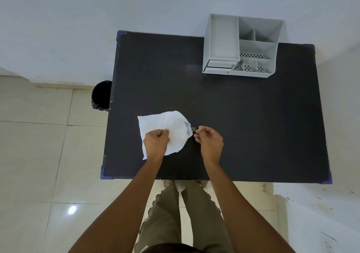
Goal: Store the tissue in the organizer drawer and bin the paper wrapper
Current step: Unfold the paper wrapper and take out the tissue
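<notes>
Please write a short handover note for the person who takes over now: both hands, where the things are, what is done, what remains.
Left hand: pinching the white paper wrapper on the black table.
Right hand: pinching something small at the wrapper's right end; unclear what.
Organizer: far right of the table, drawer closed.
Bin: on the floor, left of the table.
Done: nothing stored or binned.
Left: tissue into drawer, wrapper into bin.

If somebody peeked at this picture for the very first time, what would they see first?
Probably the white paper wrapper, bright against the black table, near its front left with the left hand pinching it and the right hand beside its edge. Next, the grey organizer at the far right, and the black bin on the floor left of the table.
</notes>
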